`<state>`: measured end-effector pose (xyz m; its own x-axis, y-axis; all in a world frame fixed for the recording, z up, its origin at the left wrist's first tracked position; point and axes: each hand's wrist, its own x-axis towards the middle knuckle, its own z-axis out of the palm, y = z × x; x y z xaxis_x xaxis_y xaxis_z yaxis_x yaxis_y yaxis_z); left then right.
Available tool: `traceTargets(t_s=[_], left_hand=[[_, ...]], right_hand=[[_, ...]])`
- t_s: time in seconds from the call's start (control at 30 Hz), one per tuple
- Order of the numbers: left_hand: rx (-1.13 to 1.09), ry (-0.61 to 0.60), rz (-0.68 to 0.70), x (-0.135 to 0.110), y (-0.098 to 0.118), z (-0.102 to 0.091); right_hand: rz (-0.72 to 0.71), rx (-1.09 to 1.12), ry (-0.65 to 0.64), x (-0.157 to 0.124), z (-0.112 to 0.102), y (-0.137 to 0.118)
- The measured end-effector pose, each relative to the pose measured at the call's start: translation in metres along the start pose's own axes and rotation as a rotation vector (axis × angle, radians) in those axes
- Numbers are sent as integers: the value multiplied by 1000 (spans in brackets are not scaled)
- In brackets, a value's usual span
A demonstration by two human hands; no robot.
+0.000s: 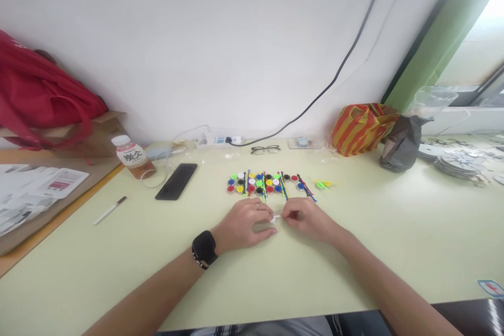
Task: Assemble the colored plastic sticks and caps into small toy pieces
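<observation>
Near the middle of the table my left hand point(243, 224) wears a ring and has its fingers closed around a small white disc point(273, 219), pressed down close to the tabletop. Just to its right, my right hand point(309, 219) pinches the end of a thin white stick point(277, 216) that reaches to the disc. Whether stick and disc are joined I cannot tell. Directly beyond both hands lie rows of small coloured discs point(252, 182), with thin coloured sticks point(283, 186) laid between them. A few yellow-green pieces point(322, 185) lie at the right of the rows.
Left of the hands are a black phone point(176, 181), a marker point(110, 210) and a drink bottle point(133, 156). Glasses point(265, 149) and a power strip point(218, 139) lie by the wall. A striped bag point(362, 128), a dark bag point(402, 144) and stacked metal discs point(459, 168) stand right.
</observation>
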<state>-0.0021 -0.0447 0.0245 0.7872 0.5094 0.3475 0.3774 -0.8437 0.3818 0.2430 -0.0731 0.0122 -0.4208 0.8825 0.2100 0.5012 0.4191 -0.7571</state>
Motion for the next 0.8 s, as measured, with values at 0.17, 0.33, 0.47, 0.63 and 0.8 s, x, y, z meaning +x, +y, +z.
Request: traceTargets(t_s=[0.17, 0.33, 0.47, 0.63, 0.8], left_hand=[[-79, 104, -51, -4, -3, -1], [-181, 272, -171, -1, -5, -2], [-191, 301, -209, 3, -6, 0], [-176, 334, -212, 2, -7, 1], [-172, 407, -223, 1, -11, -1]], right_hand=[[55, 4, -23, 0, -2, -2], [164, 6, 6, -3, -3, -6], [263, -31, 77, -4, 2, -11], [427, 23, 54, -11, -5, -26], [398, 493, -320, -14, -29, -36]])
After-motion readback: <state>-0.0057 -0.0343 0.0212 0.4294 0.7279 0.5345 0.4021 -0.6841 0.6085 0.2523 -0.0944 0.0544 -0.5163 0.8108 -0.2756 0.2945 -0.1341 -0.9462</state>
